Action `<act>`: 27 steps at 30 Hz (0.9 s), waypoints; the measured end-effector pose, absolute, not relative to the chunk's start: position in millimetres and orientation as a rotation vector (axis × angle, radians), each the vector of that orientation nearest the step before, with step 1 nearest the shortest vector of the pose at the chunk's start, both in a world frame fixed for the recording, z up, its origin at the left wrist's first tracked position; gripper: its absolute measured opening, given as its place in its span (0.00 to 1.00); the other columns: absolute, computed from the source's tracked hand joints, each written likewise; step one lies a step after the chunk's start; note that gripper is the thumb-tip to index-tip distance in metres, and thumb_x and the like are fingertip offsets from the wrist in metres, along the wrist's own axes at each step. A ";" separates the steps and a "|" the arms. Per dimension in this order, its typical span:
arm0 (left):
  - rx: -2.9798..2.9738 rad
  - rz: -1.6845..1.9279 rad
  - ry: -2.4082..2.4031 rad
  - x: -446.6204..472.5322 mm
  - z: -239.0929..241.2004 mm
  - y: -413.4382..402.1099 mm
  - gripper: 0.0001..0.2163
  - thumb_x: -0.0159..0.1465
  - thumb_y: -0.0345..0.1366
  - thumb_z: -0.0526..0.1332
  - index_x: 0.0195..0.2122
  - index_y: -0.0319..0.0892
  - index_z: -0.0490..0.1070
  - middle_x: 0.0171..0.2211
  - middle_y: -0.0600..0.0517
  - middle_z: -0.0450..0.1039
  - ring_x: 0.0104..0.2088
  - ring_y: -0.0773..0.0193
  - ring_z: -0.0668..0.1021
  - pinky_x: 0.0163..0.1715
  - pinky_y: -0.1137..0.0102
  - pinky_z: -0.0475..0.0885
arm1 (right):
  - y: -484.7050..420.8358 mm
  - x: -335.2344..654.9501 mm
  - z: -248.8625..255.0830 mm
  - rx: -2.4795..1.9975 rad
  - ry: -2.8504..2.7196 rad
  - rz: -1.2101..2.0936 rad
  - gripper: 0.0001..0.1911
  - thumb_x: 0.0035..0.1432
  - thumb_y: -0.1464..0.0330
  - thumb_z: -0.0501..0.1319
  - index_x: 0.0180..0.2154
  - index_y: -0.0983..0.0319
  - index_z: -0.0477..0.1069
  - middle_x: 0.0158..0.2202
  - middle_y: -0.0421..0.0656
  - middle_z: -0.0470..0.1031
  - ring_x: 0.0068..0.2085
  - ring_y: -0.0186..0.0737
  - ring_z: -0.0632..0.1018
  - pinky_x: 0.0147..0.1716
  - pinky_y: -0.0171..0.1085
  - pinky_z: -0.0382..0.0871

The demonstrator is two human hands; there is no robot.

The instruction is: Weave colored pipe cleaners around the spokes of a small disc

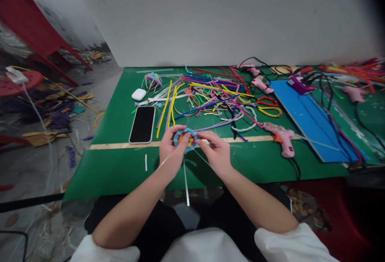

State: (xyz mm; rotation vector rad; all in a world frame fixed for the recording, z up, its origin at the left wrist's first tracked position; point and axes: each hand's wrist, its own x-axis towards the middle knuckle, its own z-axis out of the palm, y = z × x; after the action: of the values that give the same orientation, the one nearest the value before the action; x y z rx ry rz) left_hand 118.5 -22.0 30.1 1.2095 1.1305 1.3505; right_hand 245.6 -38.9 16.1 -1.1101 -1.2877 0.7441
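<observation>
Both hands hold a small round woven disc (185, 138) of light blue, yellow and red pipe cleaners above the near part of the green table (120, 170). My left hand (171, 150) grips its left edge, fingers curled round it. My right hand (215, 150) pinches its right edge. A lavender pipe cleaner (224, 123) runs from the disc away to the right. Thin white sticks (185, 182) poke out from the disc toward me.
A black phone (142, 124) and a white earbud case (138, 94) lie to the left. A heap of coloured pipe cleaners (210, 93) fills the middle. A pink glue gun (281, 136) lies right, beside a blue board (309, 119). Red chairs (33, 25) stand far left.
</observation>
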 end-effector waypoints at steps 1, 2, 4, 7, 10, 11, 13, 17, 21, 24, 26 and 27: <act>1.281 1.287 1.074 115.3 32.7 -21.9 0.16 0.54 0.36 0.64 0.45 0.45 0.68 0.40 0.50 0.72 0.36 0.67 0.76 0.36 0.74 0.73 | -37.1 247.6 16.8 -1.114 -1.223 0.806 0.08 0.51 0.68 0.63 0.36 0.55 0.76 0.36 0.40 0.77 0.38 0.38 0.76 0.40 0.39 0.71; 1.363 1.189 0.992 109.8 36.1 -20.5 0.22 0.53 0.35 0.65 0.50 0.47 0.65 0.46 0.49 0.70 0.42 0.64 0.75 0.41 0.71 0.72 | -34.8 250.8 18.0 -1.119 -1.159 0.865 0.07 0.51 0.67 0.64 0.35 0.55 0.76 0.35 0.40 0.78 0.38 0.37 0.77 0.39 0.38 0.71; 1.518 0.900 0.763 91.8 44.4 -13.7 0.36 0.51 0.33 0.67 0.59 0.51 0.54 0.58 0.47 0.59 0.54 0.56 0.68 0.52 0.65 0.66 | -30.2 259.2 21.6 -1.125 -1.056 0.960 0.06 0.49 0.67 0.65 0.33 0.55 0.77 0.33 0.39 0.78 0.36 0.37 0.78 0.38 0.37 0.72; 1.587 0.591 0.467 58.4 55.4 2.3 0.38 0.51 0.33 0.66 0.61 0.53 0.50 0.64 0.49 0.47 0.61 0.51 0.58 0.57 0.60 0.61 | -25.5 272.6 27.9 -1.132 -1.055 1.064 0.06 0.46 0.67 0.66 0.31 0.57 0.77 0.30 0.39 0.79 0.33 0.37 0.78 0.36 0.37 0.72; 1.471 0.515 0.358 43.9 59.8 12.0 0.32 0.55 0.38 0.63 0.60 0.49 0.54 0.60 0.46 0.58 0.58 0.49 0.63 0.55 0.57 0.62 | -24.6 280.1 31.1 -1.120 -1.158 1.139 0.07 0.46 0.66 0.66 0.31 0.59 0.78 0.31 0.40 0.79 0.34 0.37 0.78 0.36 0.36 0.72; 1.444 0.525 0.409 46.4 59.6 11.9 0.29 0.55 0.39 0.63 0.59 0.48 0.58 0.58 0.46 0.61 0.56 0.49 0.66 0.54 0.57 0.64 | -24.7 280.8 31.2 -1.113 -1.200 1.146 0.07 0.47 0.66 0.66 0.32 0.59 0.78 0.31 0.41 0.79 0.34 0.37 0.78 0.36 0.36 0.72; 1.407 0.556 0.600 60.4 57.1 7.4 0.23 0.55 0.38 0.64 0.53 0.47 0.66 0.53 0.46 0.68 0.49 0.53 0.73 0.48 0.62 0.69 | -25.2 280.5 30.4 -1.104 -1.304 1.115 0.08 0.48 0.66 0.65 0.33 0.59 0.78 0.33 0.42 0.79 0.35 0.37 0.78 0.37 0.37 0.72; 1.358 0.820 0.961 94.5 46.6 -5.3 0.11 0.53 0.39 0.65 0.36 0.42 0.75 0.32 0.50 0.77 0.29 0.64 0.78 0.29 0.72 0.73 | -26.3 276.9 30.0 -1.134 -1.501 0.960 0.07 0.49 0.68 0.65 0.33 0.58 0.78 0.33 0.42 0.78 0.36 0.38 0.77 0.39 0.38 0.71; 1.355 0.953 1.070 104.4 37.7 -8.3 0.08 0.50 0.38 0.67 0.29 0.40 0.75 0.25 0.52 0.75 0.23 0.69 0.75 0.22 0.76 0.71 | -27.3 274.5 31.2 -1.156 -1.540 0.896 0.06 0.50 0.69 0.65 0.33 0.58 0.78 0.31 0.42 0.79 0.35 0.37 0.77 0.38 0.38 0.71; 1.355 1.005 1.098 102.6 36.3 -8.5 0.07 0.50 0.38 0.67 0.28 0.40 0.75 0.25 0.53 0.75 0.22 0.70 0.74 0.22 0.76 0.70 | -26.9 274.7 30.2 -1.121 -1.521 0.910 0.06 0.48 0.69 0.65 0.32 0.58 0.78 0.31 0.42 0.79 0.35 0.38 0.77 0.38 0.38 0.70; 1.384 1.022 1.125 101.6 37.2 -9.3 0.07 0.51 0.37 0.66 0.28 0.40 0.75 0.25 0.53 0.75 0.22 0.70 0.74 0.22 0.76 0.70 | -26.1 275.6 28.8 -1.092 -1.517 0.976 0.07 0.48 0.69 0.66 0.33 0.58 0.78 0.32 0.42 0.79 0.36 0.38 0.77 0.38 0.38 0.70; 1.405 1.026 1.135 101.3 37.9 -9.9 0.06 0.51 0.37 0.66 0.28 0.41 0.75 0.25 0.53 0.75 0.23 0.69 0.74 0.22 0.76 0.70 | -25.7 276.2 28.1 -1.086 -1.516 1.017 0.08 0.48 0.69 0.66 0.34 0.58 0.78 0.33 0.42 0.79 0.37 0.38 0.77 0.38 0.38 0.70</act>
State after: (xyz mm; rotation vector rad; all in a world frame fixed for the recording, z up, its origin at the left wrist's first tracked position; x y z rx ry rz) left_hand 101.3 -9.9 37.9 1.4047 1.1349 1.0262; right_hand 276.2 -25.7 28.1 -1.0859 -1.5157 1.0172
